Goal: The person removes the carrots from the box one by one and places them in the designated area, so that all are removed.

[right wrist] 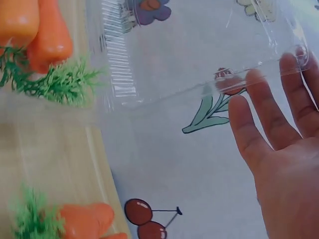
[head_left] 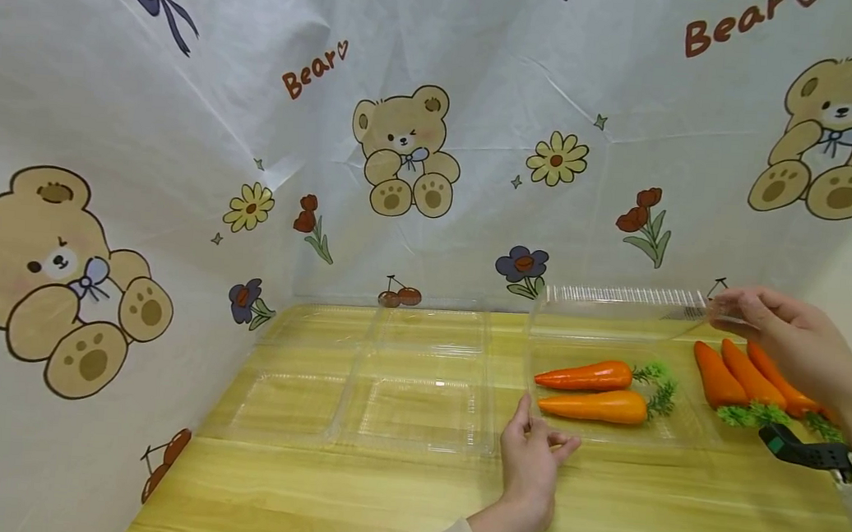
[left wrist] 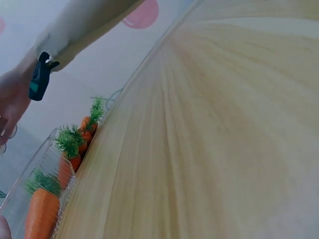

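Note:
A clear plastic container [head_left: 607, 437] lies opened on the table. In its base are two toy carrots, one red-orange [head_left: 585, 374] and one orange [head_left: 597, 406], their green tops pointing right. My right hand [head_left: 800, 333] holds the right edge of the clear lid [head_left: 616, 312], which stands raised along the back of the base. In the right wrist view the fingers [right wrist: 266, 112] lie against the lid's edge; the thumb is mostly hidden there. Fairly straight fingers of my left hand [head_left: 530, 471] touch the base's front left corner. That hand is nearly out of its own wrist view.
Right of the container several loose orange carrots [head_left: 718, 377] lie in a row, close under my right hand. Two more clear containers [head_left: 484, 385] stand to the left on the wooden table [head_left: 350, 500]. A bear-printed cloth [head_left: 457, 243] rises behind and along the left.

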`<state>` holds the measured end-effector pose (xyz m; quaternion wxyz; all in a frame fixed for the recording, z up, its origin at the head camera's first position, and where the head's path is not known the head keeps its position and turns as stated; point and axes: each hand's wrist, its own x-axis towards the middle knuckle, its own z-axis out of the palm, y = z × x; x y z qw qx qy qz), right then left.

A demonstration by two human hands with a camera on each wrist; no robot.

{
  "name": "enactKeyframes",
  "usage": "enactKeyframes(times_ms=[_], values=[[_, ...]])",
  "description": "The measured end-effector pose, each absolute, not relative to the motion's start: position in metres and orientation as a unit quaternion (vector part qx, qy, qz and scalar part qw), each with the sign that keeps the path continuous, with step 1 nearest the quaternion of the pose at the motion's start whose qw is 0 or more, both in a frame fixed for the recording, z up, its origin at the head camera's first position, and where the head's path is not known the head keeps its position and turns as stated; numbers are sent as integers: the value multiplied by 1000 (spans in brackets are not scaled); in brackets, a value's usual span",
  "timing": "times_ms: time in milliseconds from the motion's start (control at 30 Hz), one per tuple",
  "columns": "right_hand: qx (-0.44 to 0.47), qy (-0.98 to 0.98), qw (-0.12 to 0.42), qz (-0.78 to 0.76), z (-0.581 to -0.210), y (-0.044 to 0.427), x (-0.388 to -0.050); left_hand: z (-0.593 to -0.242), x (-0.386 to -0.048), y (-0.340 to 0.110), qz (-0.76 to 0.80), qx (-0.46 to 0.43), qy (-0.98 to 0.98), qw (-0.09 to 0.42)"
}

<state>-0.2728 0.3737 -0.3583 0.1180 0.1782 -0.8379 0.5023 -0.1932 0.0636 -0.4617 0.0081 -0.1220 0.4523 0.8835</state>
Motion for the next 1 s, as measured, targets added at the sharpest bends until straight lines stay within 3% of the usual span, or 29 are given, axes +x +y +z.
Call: enactKeyframes(times_ms=[167, 467, 600, 1000], values=[[309, -682, 64, 659, -362, 372, -289, -463, -193, 64, 884, -118, 452, 8], [380, -557, -10, 738, -369, 368, -310, -463, -192, 64, 885, -115, 451, 6], [366, -512, -48, 775, -378, 368, -318, -463, -192, 64, 884, -120, 451, 5], [279, -586, -27, 761, -393, 359, -329, -463, -192, 64, 883, -124, 453, 5]])
